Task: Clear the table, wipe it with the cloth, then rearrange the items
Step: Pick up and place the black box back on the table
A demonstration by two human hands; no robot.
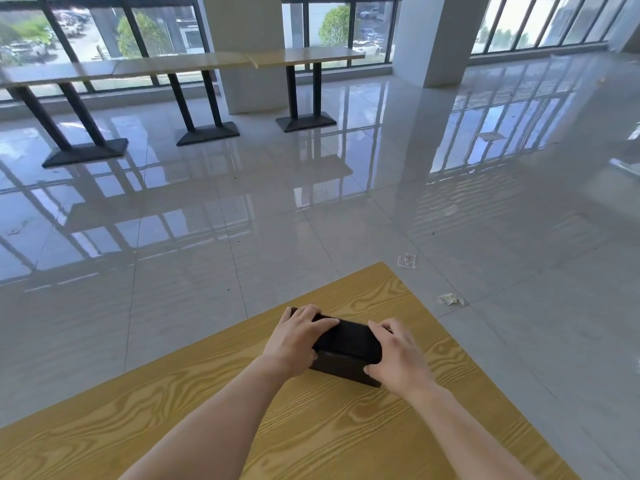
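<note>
Where the wooden table [311,431] narrows to its far corner, a black box [348,346] sits. The left hand [294,341] grips its left end, and the right hand [398,358] grips its right end, fingers curled over the top. Paper scraps [450,299] lie on the floor beyond.

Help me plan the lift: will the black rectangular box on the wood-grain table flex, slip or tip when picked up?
Probably stiff: the black rectangular box keeps straight edges under the left hand and right hand gripping its ends. Unlikely to roll or tip: it lies flat on the wood-grain table. Smooth faces may slip.
</note>
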